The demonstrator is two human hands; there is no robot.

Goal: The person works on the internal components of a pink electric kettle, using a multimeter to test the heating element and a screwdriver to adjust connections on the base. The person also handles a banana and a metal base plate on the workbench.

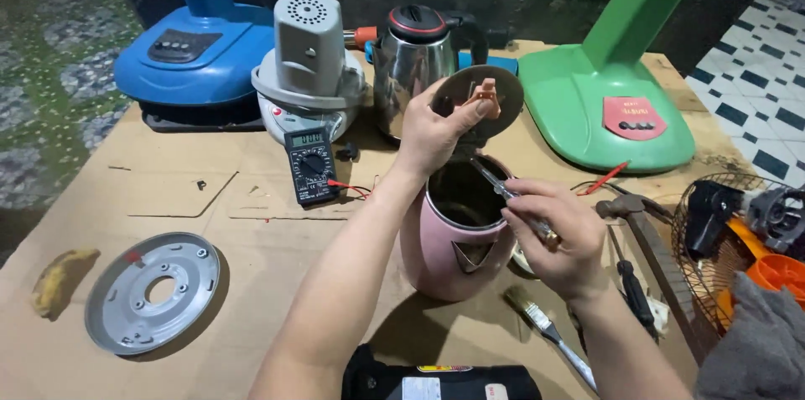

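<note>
While the pink kettle (457, 236) is standing upright mid-desk, the left hand (436, 133) is gripping its round lid (486, 98) in closed fingers just above the opening, and the right hand (560, 236) is clasping a screwdriver (513, 199), its tip pointing up toward the lid

I see a pale pink kettle (453, 249), a brown disc (482, 98) with an orange clip, a shiny steel kettle (415, 73) topped black with a red ring, blue (197, 60) and green (599, 98) fan bases, and tan cardboard (251, 232).
</note>
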